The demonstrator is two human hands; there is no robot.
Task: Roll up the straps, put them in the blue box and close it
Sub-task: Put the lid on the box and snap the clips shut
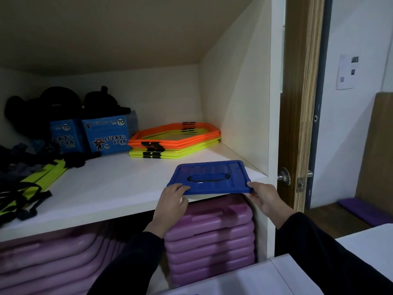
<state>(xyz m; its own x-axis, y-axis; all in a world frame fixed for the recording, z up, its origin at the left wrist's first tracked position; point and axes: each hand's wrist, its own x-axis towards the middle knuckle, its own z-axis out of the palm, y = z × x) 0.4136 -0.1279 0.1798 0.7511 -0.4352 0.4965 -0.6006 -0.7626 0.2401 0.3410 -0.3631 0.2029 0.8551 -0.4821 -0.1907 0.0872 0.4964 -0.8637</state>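
A flat blue plastic lid (pixel 209 176) with a slot handle lies at the front right of the white cupboard shelf (pixel 110 188), its near edge lifted off the shelf edge. My left hand (pixel 173 199) grips its near left corner and my right hand (pixel 262 195) grips its near right corner. Neon yellow and black straps (pixel 32 188) lie tangled at the shelf's left end. The blue box itself is out of sight.
Orange and yellow hexagon frames (pixel 174 141) are stacked at the back right. Blue Lucky Star packets (pixel 106 137) and black bags (pixel 63 105) stand at the back left. Pink boards (pixel 209 235) fill the compartment below. A wooden door (pixel 302 103) stands right. White surface (pixel 255 279) lies near me.
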